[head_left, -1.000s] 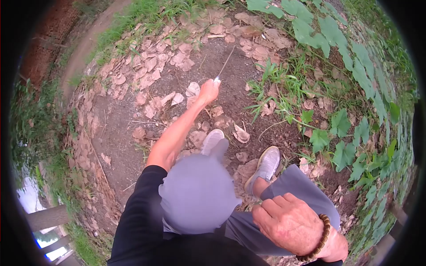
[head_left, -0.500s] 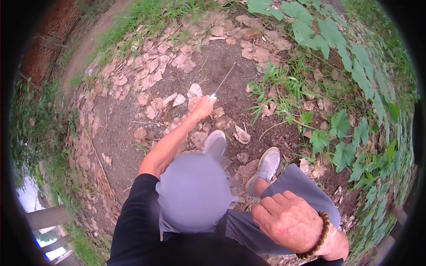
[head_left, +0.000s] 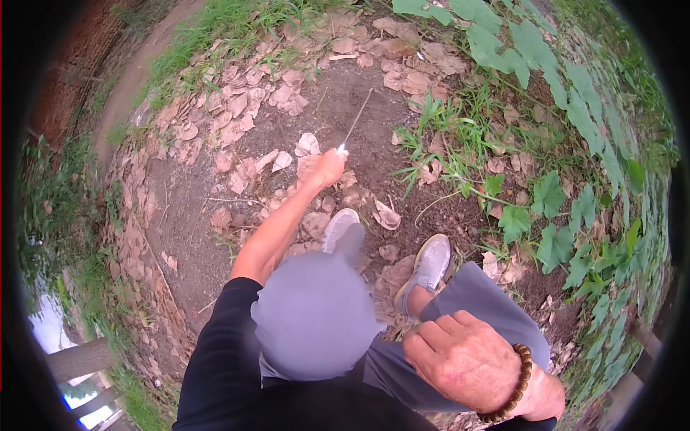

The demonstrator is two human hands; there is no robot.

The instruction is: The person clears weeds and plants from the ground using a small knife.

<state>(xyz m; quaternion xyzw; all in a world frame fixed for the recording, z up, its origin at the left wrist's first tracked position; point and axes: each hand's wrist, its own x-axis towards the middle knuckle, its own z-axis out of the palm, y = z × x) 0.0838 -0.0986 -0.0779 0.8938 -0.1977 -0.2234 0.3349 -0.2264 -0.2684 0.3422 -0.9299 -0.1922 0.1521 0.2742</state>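
Observation:
My left hand [head_left: 330, 167] is closed round the pale handle of a thin metal rod [head_left: 357, 121]. The rod slants up and to the right over bare brown soil [head_left: 345, 90], and whether its tip touches the soil is unclear. Dry leaves [head_left: 307, 144] lie just beside this hand. Lower right, my right hand [head_left: 456, 357] is curled into a fist over my grey trouser leg [head_left: 481, 302], with a brown beaded bracelet [head_left: 516, 384] at the wrist. Its fingertips and anything under them are hidden.
Two light shoes [head_left: 433, 262] stand on leafy soil below the rod. My rounded grey knee [head_left: 313, 316] fills the lower middle. Broad-leaved vines [head_left: 550, 194] spread along the right, grass tufts [head_left: 445, 118] grow beside the soil, and a wooden rail [head_left: 79, 359] shows lower left.
My left hand and the rod first came back toward my feet, then moved slightly forward again. My right hand has stayed on my leg. The view has shifted slightly.

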